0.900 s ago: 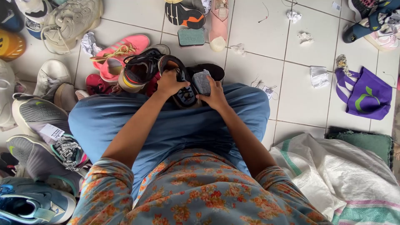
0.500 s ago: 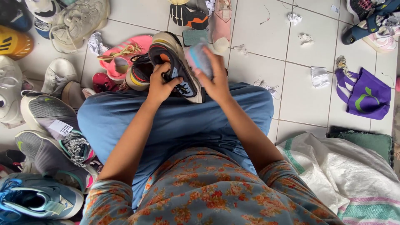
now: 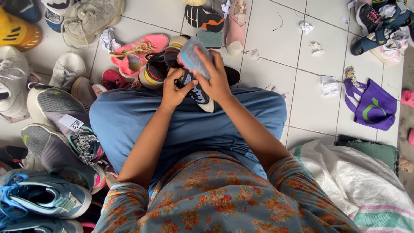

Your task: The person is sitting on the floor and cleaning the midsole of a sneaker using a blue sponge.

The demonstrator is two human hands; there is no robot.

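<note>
The right hand, fingers closed around a grey sponge, has lifted it up onto the dark sneaker, which the left hand grips over the lap; scrubbing looks underway.

Floral blue-grey top with short sleeves, blue trousers

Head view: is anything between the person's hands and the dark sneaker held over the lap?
Nothing visible. The left hand grips the dark sneaker directly. The right hand holds a small grey-blue block pressed against the sneaker, so only that block lies between its fingers and the sneaker.
</note>
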